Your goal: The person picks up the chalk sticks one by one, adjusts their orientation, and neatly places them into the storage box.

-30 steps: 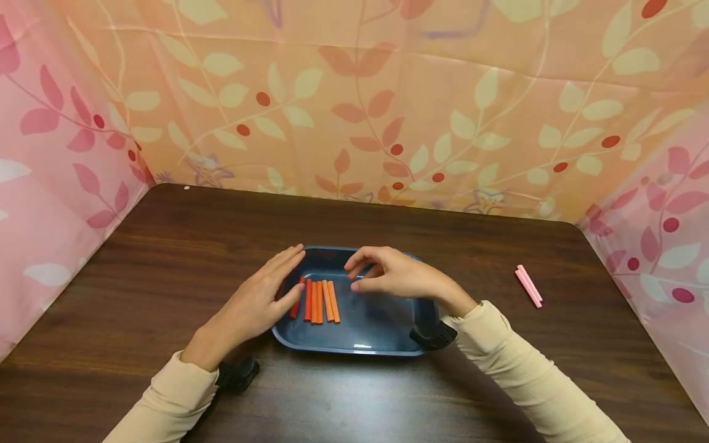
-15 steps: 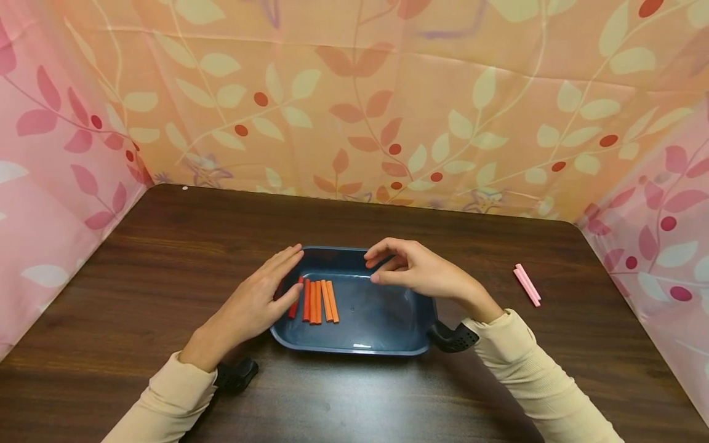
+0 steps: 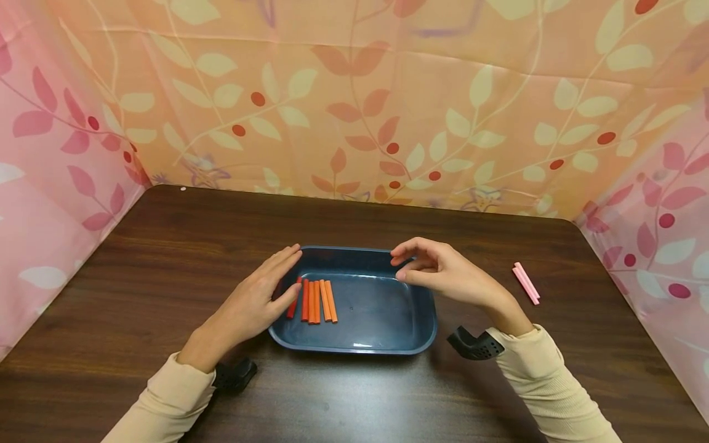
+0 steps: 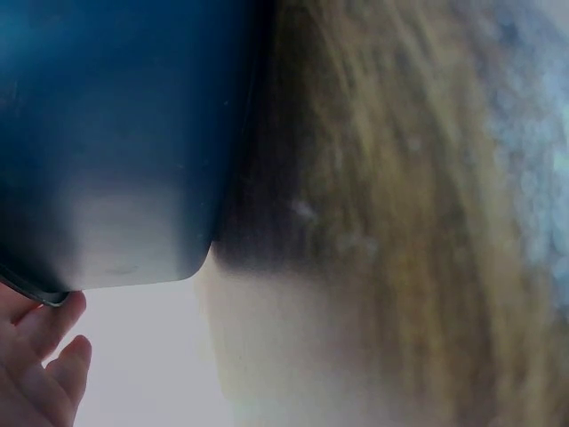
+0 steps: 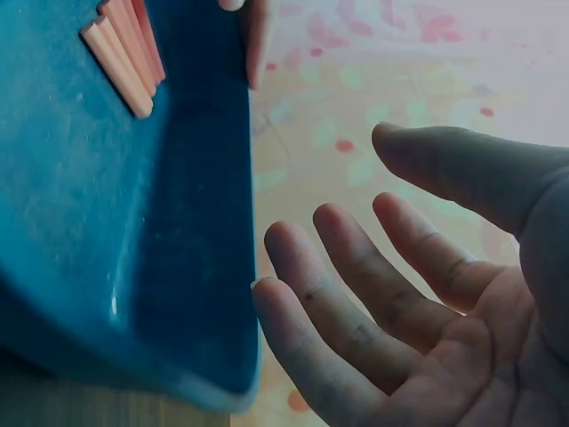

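A dark blue rectangular tray (image 3: 376,314) stands on the table. Against its left rim rests my left hand (image 3: 250,295), fingers straight and thumb extended over the inside. The left wrist view catches some of its fingers (image 4: 52,325) beside the tray's edge. Red sticks (image 3: 306,301), orange sticks (image 3: 314,301) and lighter orange sticks (image 3: 328,301) lie side by side in the tray's left part; the thumb partly covers the leftmost red one. My right hand (image 3: 443,271) hovers by the tray's right back corner, fingers loosely bent and spread, holding nothing.
Two pink sticks (image 3: 525,283) lie together on the dark wooden table (image 3: 221,227), to the right of the tray. Flower-patterned cloth (image 3: 354,111) hangs behind the table and along both sides. Each wrist carries a black strap camera (image 3: 475,344).
My right hand has moved right, from above the middle of the tray to its right back corner. The left hand and the sticks stay put.
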`<action>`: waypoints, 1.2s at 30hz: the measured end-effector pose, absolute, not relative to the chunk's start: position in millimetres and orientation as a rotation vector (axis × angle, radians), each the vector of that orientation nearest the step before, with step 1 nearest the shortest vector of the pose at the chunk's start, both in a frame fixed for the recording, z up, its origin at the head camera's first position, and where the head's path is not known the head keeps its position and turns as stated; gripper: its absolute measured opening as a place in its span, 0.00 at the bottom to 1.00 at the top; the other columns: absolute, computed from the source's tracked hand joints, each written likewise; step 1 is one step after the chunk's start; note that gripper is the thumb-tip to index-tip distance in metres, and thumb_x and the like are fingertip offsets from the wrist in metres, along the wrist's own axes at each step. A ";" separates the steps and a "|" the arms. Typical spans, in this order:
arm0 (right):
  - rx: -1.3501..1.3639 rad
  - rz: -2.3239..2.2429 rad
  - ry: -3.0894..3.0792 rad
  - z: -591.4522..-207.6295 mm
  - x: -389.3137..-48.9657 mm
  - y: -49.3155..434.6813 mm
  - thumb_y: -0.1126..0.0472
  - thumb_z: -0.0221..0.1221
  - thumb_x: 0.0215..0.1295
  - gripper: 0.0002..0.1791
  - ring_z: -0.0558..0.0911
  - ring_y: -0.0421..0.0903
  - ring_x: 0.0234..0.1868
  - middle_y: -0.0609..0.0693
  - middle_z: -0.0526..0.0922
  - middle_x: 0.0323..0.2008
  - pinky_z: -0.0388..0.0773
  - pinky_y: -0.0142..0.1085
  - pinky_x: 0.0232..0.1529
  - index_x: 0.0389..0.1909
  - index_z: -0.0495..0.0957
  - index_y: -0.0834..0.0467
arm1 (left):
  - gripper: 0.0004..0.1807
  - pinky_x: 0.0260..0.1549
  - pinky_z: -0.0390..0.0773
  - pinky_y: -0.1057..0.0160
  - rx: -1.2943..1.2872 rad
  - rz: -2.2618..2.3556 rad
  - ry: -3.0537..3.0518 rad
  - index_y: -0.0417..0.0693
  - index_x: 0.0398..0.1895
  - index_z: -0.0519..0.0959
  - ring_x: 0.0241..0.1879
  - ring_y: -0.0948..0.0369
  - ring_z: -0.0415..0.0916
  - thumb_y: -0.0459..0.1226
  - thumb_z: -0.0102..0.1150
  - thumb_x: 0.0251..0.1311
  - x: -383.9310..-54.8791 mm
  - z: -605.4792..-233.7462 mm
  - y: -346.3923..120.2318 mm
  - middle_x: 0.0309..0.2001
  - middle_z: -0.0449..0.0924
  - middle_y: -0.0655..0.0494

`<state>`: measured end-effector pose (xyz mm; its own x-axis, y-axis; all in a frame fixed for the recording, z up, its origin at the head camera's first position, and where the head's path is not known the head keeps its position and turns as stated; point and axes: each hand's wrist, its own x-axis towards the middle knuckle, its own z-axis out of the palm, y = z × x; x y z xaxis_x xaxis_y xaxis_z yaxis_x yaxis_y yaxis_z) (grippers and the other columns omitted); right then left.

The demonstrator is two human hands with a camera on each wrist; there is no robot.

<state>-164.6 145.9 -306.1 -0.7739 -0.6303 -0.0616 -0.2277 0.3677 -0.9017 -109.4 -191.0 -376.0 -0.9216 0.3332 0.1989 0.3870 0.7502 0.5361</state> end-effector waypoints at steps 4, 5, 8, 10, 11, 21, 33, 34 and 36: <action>-0.722 -1.397 2.279 -310.4 -162.4 159.0 0.64 0.64 0.65 0.24 0.86 0.49 0.50 0.66 0.79 0.54 0.81 0.30 0.50 0.60 0.72 0.66 | 0.35 0.71 0.59 0.39 -0.590 -0.903 -2.853 0.44 0.76 0.60 0.77 0.47 0.54 0.41 0.57 0.68 -109.6 -375.8 -191.2 0.78 0.55 0.48; -0.714 -1.392 2.296 -311.9 -161.8 162.6 0.63 0.64 0.65 0.24 0.86 0.51 0.50 0.66 0.80 0.54 0.81 0.30 0.50 0.60 0.72 0.65 | 0.35 0.71 0.58 0.39 -0.590 -0.902 -2.854 0.44 0.76 0.60 0.77 0.46 0.54 0.41 0.57 0.68 -109.8 -375.9 -191.3 0.78 0.55 0.48; -0.680 -1.384 2.332 -316.1 -159.0 172.6 0.62 0.64 0.66 0.24 0.86 0.53 0.51 0.65 0.81 0.54 0.81 0.30 0.49 0.60 0.72 0.64 | 0.35 0.71 0.58 0.39 -0.589 -0.898 -2.855 0.44 0.76 0.60 0.77 0.46 0.54 0.41 0.58 0.68 -110.0 -375.9 -191.9 0.78 0.56 0.48; -0.657 -1.387 2.346 -318.0 -156.8 178.8 0.61 0.63 0.66 0.23 0.86 0.52 0.51 0.64 0.81 0.54 0.81 0.30 0.49 0.60 0.72 0.63 | 0.35 0.71 0.59 0.39 -0.588 -0.894 -2.856 0.44 0.76 0.60 0.77 0.47 0.54 0.41 0.57 0.68 -110.1 -375.7 -192.3 0.78 0.56 0.48; -0.650 -1.391 2.350 -318.7 -155.8 181.7 0.61 0.63 0.66 0.23 0.86 0.51 0.51 0.63 0.82 0.54 0.81 0.30 0.49 0.60 0.73 0.63 | 0.35 0.71 0.59 0.39 -0.588 -0.891 -2.858 0.44 0.76 0.60 0.77 0.47 0.54 0.41 0.58 0.68 -110.1 -375.7 -192.5 0.78 0.56 0.48; -0.615 -1.418 2.427 -319.1 -143.3 214.3 0.62 0.61 0.69 0.19 0.85 0.36 0.49 0.45 0.84 0.50 0.81 0.28 0.49 0.58 0.73 0.60 | 0.35 0.71 0.58 0.39 -0.587 -0.895 -2.862 0.44 0.76 0.60 0.77 0.47 0.54 0.41 0.58 0.68 -109.6 -375.3 -192.4 0.78 0.55 0.49; -0.579 -1.347 2.603 -308.5 -141.0 240.2 0.63 0.61 0.68 0.19 0.84 0.30 0.48 0.35 0.81 0.50 0.81 0.25 0.44 0.59 0.72 0.59 | 0.34 0.71 0.58 0.38 -0.595 -0.899 -2.847 0.44 0.76 0.60 0.76 0.45 0.54 0.40 0.57 0.68 -109.5 -377.3 -190.7 0.78 0.56 0.48; -0.581 -1.330 2.624 -308.1 -141.5 242.3 0.63 0.61 0.68 0.20 0.84 0.30 0.48 0.34 0.81 0.50 0.81 0.25 0.44 0.59 0.72 0.59 | 0.34 0.71 0.58 0.38 -0.597 -0.899 -2.846 0.44 0.76 0.60 0.76 0.45 0.54 0.40 0.57 0.68 -109.7 -377.5 -190.5 0.78 0.56 0.47; -0.577 -1.280 2.683 -307.4 -142.5 247.1 0.63 0.62 0.67 0.20 0.84 0.29 0.47 0.32 0.81 0.49 0.80 0.23 0.43 0.59 0.73 0.58 | 0.34 0.71 0.59 0.38 -0.594 -0.901 -2.848 0.44 0.76 0.60 0.77 0.46 0.53 0.40 0.57 0.69 -110.0 -377.6 -190.2 0.78 0.55 0.48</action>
<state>-142.5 247.1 -307.4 -0.9211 -0.3847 0.0603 -0.2890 0.5715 -0.7680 -110.0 -190.2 -377.6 -0.9195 0.3354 0.2049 0.3922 0.7496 0.5331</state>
